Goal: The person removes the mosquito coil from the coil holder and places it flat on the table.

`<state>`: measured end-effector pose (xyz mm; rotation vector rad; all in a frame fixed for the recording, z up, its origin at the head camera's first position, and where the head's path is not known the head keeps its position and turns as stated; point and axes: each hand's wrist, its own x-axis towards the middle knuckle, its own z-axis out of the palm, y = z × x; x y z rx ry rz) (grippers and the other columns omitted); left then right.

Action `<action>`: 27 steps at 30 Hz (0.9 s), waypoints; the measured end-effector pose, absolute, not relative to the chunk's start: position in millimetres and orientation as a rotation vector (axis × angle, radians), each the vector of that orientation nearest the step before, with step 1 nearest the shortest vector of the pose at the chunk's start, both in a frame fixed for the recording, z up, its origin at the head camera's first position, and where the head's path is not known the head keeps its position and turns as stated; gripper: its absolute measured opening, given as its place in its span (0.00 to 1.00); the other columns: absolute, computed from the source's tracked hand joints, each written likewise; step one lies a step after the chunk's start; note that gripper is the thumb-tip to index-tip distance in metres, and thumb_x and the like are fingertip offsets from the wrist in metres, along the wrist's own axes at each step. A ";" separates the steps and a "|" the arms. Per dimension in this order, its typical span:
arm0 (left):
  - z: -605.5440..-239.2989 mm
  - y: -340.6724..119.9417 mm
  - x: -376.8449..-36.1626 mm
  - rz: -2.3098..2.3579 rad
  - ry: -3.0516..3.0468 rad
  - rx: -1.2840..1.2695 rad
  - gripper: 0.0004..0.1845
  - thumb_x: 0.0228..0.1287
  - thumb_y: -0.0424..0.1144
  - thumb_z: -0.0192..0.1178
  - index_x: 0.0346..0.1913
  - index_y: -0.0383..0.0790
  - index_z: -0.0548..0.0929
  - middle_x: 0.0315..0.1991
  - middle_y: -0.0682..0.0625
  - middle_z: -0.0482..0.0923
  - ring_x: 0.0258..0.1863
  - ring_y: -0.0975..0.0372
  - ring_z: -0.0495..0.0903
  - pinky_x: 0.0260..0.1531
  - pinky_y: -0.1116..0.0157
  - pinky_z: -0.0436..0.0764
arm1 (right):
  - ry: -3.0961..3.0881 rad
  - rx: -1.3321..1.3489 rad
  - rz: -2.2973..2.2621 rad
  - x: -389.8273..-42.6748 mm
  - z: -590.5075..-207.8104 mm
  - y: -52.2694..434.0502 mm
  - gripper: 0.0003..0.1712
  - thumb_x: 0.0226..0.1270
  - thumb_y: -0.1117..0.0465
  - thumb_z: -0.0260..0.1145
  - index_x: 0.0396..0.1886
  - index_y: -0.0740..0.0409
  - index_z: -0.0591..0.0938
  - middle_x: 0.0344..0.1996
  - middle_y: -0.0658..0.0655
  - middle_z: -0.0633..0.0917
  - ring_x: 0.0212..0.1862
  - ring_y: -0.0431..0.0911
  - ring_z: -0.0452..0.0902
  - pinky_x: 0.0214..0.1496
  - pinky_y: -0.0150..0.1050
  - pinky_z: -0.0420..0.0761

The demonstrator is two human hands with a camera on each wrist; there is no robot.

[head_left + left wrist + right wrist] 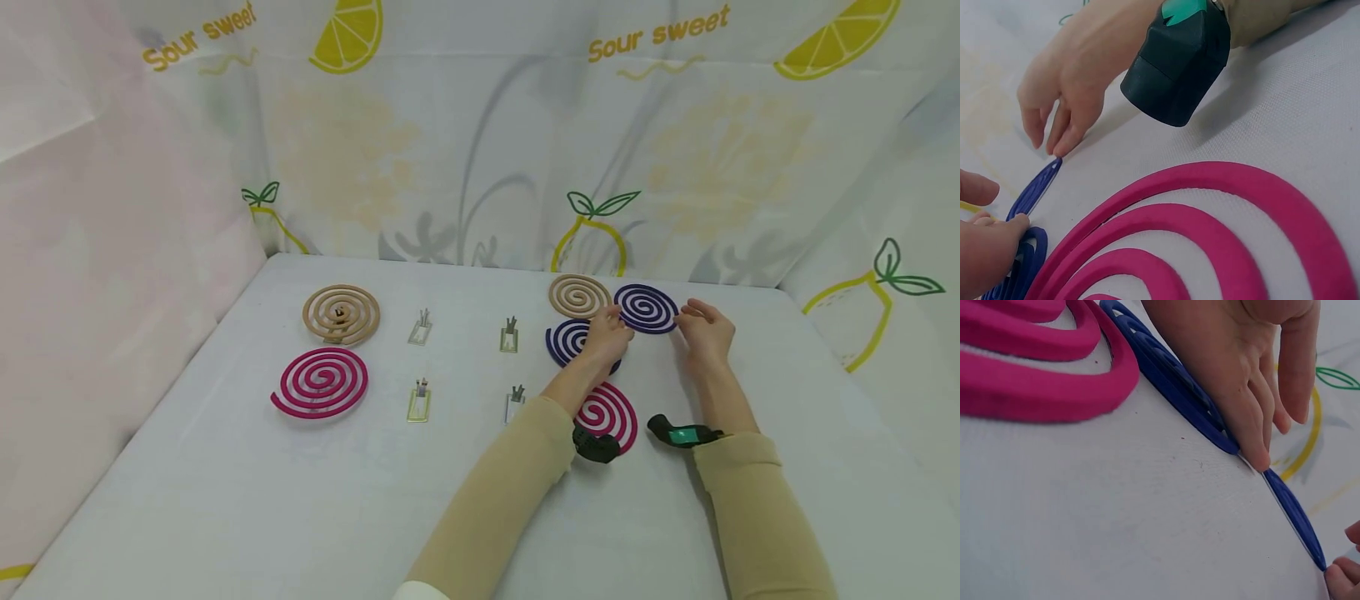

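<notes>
In the head view, both hands are at a dark blue mosquito coil [646, 308] at the back right. My left hand [608, 337] pinches its left edge, and the thumb and fingers of my right hand [707, 335] pinch its right edge. The left wrist view shows the right hand [1075, 81] at the coil's far tip, the coil seen nearly edge-on. Beneath the left hand lies a second dark blue coil [556, 343], partly hidden by it. A tan coil [576, 295] lies just behind, and a magenta coil [626, 417] lies nearer, partly covered by the left forearm.
On the left, a tan coil [341, 313] and a magenta coil [321, 383] sit raised on small stands. Several small metal coil stands [509, 337] are spread over the middle of the white table [225, 500]. A printed cloth [480, 150] hangs behind.
</notes>
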<state>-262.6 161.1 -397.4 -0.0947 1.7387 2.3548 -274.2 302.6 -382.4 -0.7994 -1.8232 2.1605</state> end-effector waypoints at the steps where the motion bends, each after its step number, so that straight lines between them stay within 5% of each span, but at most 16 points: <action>1: -397.8 161.0 -262.7 2.349 1.746 -0.096 0.27 0.66 0.20 0.50 0.68 0.31 0.67 0.75 0.36 0.61 0.74 0.50 0.62 0.73 0.59 0.65 | -1.825 -0.799 2.160 -274.4 -382.7 302.0 0.34 0.66 0.77 0.56 0.73 0.61 0.69 0.44 0.47 0.78 0.56 0.40 0.72 0.62 0.25 0.74; 7: -399.2 158.6 -262.8 2.302 1.789 -0.115 0.28 0.66 0.21 0.51 0.69 0.33 0.67 0.74 0.38 0.63 0.74 0.51 0.63 0.72 0.58 0.66 | -1.793 -0.793 2.193 -276.0 -384.9 300.2 0.34 0.66 0.78 0.54 0.73 0.62 0.68 0.46 0.48 0.76 0.57 0.41 0.71 0.69 0.29 0.71; 13: -391.7 152.1 -253.0 2.307 1.827 -0.076 0.28 0.65 0.20 0.52 0.68 0.35 0.71 0.73 0.40 0.65 0.72 0.51 0.66 0.70 0.59 0.70 | -1.715 -0.773 2.230 -272.8 -378.9 298.4 0.31 0.63 0.80 0.54 0.67 0.62 0.74 0.43 0.48 0.77 0.49 0.39 0.73 0.54 0.25 0.79; 21: -366.9 113.0 -223.7 2.126 2.103 0.245 0.27 0.68 0.26 0.55 0.69 0.42 0.73 0.70 0.45 0.72 0.69 0.55 0.72 0.63 0.66 0.76 | -1.592 -0.599 2.362 -266.5 -350.3 280.6 0.20 0.65 0.81 0.55 0.41 0.53 0.80 0.45 0.51 0.79 0.50 0.40 0.74 0.72 0.36 0.70; 27: -355.6 67.4 -209.6 2.046 2.211 0.367 0.26 0.69 0.27 0.55 0.69 0.43 0.72 0.68 0.47 0.74 0.66 0.56 0.74 0.64 0.66 0.75 | -1.603 -0.435 2.400 -255.0 -330.1 254.8 0.16 0.68 0.78 0.57 0.43 0.54 0.82 0.47 0.52 0.80 0.50 0.41 0.77 0.69 0.35 0.73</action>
